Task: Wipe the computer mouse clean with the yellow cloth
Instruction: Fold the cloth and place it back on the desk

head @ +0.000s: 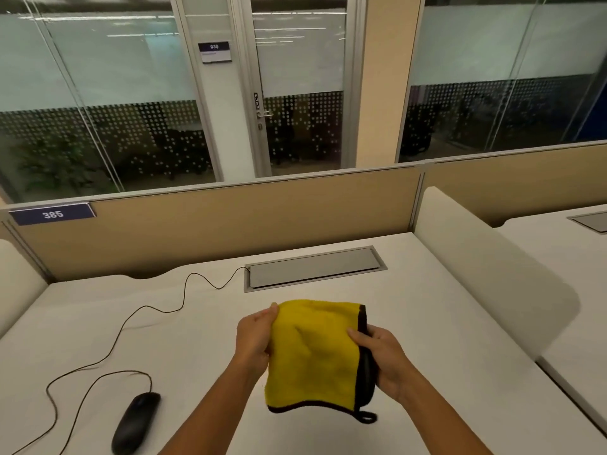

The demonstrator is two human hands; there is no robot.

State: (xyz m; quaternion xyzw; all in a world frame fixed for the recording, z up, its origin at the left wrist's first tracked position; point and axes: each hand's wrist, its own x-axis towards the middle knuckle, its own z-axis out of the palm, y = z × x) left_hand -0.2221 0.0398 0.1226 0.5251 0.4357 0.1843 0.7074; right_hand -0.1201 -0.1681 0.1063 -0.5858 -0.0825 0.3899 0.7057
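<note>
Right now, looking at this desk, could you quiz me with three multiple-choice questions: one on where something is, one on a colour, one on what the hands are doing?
1. Where is the computer mouse?
A. On the desk, left of the hands
B. Under the cloth
C. On the neighbouring desk

2. What colour is the cloth's edging?
A. White
B. Dark
C. Red

3. What is happening with the cloth?
A. It lies flat on the desk
B. It covers the mouse
C. Both hands hold it up

Answers: 1 A, the mouse sits untouched at the lower left of the desk. 2 B, a dark border runs round the yellow. 3 C, the left hand and right hand grip its opposite sides.
</note>
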